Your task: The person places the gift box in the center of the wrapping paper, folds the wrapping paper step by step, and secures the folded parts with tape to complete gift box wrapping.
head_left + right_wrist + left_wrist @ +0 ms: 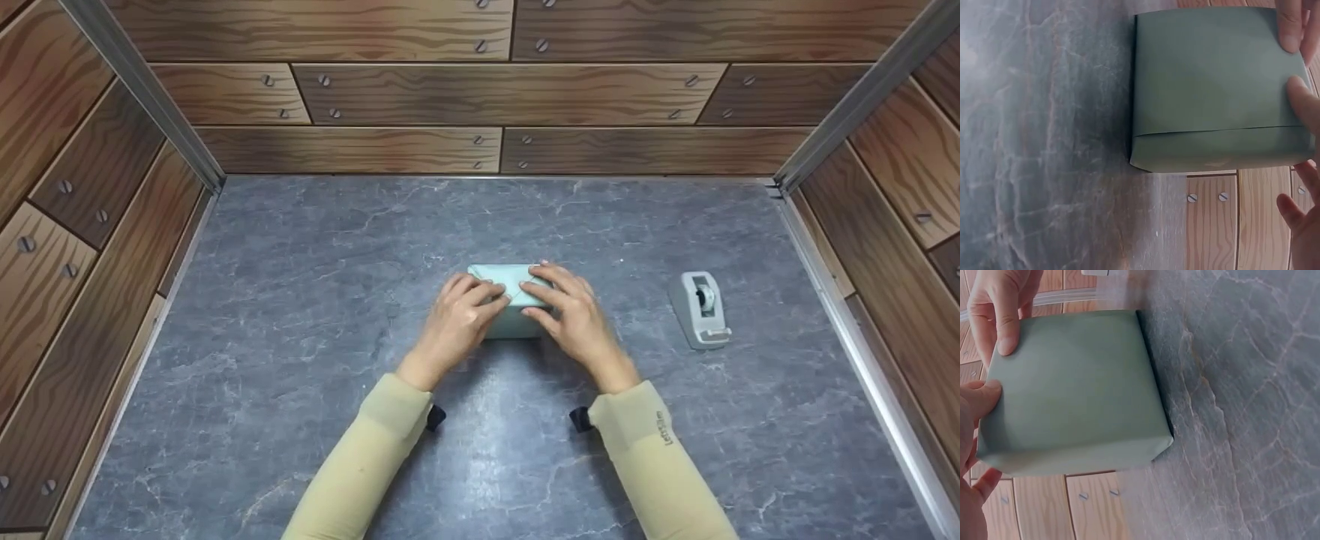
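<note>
A box wrapped in pale green paper stands on the table between both hands. My left hand grips its top left part, fingertips over the top and thumb at the near upper edge. From the right, my right hand holds it likewise, fingers spread on the top and thumb on the near face. Folded paper shows on top between the fingertips. The right wrist view shows a straight paper seam along the wrapped box; in the left wrist view its near face looks smooth. The underside is hidden.
A grey tape dispenser with a roll in it stands on the right of the marbled grey table. Wood-patterned walls close off the back and both sides, with metal rails at the edges.
</note>
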A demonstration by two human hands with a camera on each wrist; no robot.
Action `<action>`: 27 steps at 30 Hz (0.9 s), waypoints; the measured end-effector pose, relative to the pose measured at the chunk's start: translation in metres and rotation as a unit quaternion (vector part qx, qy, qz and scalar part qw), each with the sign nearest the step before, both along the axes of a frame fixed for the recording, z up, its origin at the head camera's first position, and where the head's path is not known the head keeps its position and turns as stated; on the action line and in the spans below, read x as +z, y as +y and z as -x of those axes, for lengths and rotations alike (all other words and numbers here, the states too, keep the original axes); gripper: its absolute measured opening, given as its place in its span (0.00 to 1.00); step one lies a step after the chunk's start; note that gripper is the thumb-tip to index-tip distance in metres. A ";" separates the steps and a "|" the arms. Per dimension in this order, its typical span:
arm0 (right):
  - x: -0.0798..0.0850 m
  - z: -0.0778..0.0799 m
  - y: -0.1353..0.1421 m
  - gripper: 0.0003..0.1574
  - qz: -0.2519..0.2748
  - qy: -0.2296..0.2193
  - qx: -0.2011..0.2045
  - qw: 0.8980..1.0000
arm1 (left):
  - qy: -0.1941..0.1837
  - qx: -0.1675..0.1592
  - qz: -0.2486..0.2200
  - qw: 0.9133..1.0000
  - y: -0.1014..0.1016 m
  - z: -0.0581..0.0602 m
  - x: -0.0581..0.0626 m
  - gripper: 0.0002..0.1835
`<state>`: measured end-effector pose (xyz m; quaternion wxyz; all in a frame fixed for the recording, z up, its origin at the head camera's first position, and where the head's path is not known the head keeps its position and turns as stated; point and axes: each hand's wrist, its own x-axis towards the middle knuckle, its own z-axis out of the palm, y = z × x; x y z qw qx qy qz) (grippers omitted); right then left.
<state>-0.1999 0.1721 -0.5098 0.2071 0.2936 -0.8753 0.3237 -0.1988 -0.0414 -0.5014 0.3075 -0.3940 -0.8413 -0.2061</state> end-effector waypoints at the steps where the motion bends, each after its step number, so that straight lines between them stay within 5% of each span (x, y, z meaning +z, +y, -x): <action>1: 0.000 0.000 0.000 0.25 -0.005 0.013 -0.002 1.000 | 0.005 0.000 -0.001 1.000 0.000 0.000 0.000 0.09; 7: -0.002 0.000 -0.002 0.23 -0.010 0.036 -0.007 0.999 | 0.010 0.000 0.000 1.000 0.000 0.000 -0.001 0.08; 12: -0.002 0.000 -0.002 0.24 -0.003 0.041 -0.007 0.999 | -0.045 -0.008 -0.064 0.997 -0.002 0.002 0.001 0.06; 16: -0.001 0.001 -0.001 0.24 -0.002 0.043 -0.007 0.999 | -0.106 0.042 -0.118 0.986 -0.004 0.003 0.003 0.13; 21: -0.003 0.001 0.000 0.22 -0.005 0.039 -0.004 0.999 | -0.252 0.119 -0.143 0.950 -0.006 0.004 0.001 0.25; 24: -0.004 0.002 0.000 0.22 -0.006 0.046 0.000 0.999 | -0.336 0.132 -0.148 0.921 -0.004 0.005 0.002 0.26; 27: -0.005 0.003 0.000 0.22 -0.005 0.059 0.000 0.998 | -0.378 0.128 -0.156 0.904 0.000 0.007 0.006 0.26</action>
